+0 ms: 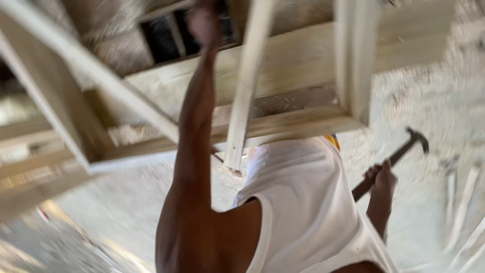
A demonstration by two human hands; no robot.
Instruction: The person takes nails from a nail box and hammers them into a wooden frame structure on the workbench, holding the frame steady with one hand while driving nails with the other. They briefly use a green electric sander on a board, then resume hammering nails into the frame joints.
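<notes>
Neither of my hands shows in this blurred head view. A co-worker in a white sleeveless shirt (303, 202) stands close in front of me, seen from behind. One of that person's arms reaches up, its hand (203, 23) at the top of a pale wooden frame (298, 63). The other hand (381, 178) grips the dark handle of a claw hammer (404, 151), held out to the right and away from the wood. A loose-looking pale slat (247, 86) hangs down across the frame beside the raised arm.
More pale timber beams (60, 86) slant across the left side. Sandy, light ground (424, 101) lies to the right and below. Several thin wooden strips (462, 202) lie at the right edge. A bit of yellow (333, 141) shows above the shirt.
</notes>
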